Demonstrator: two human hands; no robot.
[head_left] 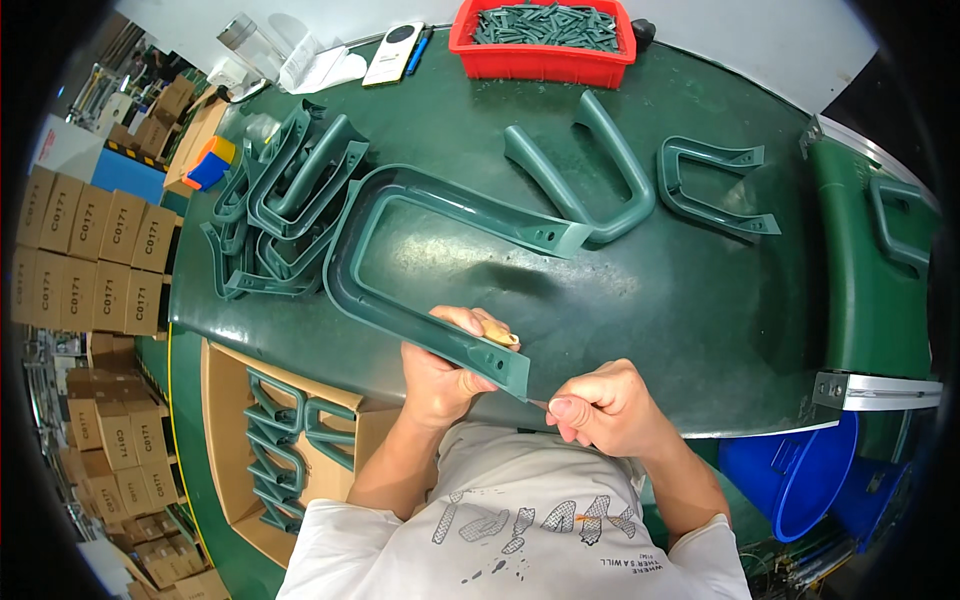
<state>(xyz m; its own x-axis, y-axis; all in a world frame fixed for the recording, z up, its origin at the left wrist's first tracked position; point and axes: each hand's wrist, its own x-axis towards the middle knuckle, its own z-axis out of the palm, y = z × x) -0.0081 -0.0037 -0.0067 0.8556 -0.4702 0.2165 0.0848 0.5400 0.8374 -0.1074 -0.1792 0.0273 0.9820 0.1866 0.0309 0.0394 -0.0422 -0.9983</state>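
Note:
My left hand (440,380) is wrapped round the near end of a large dark green U-shaped plastic handle (345,255), its hollow side up. Something yellow (497,333) covers a fingertip of that hand. My right hand (605,405) is closed in a pinch at the handle's near end corner. A small thin blade-like tool (538,404) sticks out of the pinch, and its tip touches or nearly touches that corner; the rest of it is hidden by my fingers. Beyond the handle lie another U-shaped handle (630,185) and a smaller one (672,180).
Several tangled handles (290,200) lie at the left of the green table (680,320). A red bin (545,66) of small green pieces stands at the back. Below left is a carton (225,440) with handles. A green conveyor belt (850,270) adjoins at right, near a blue bin (790,470).

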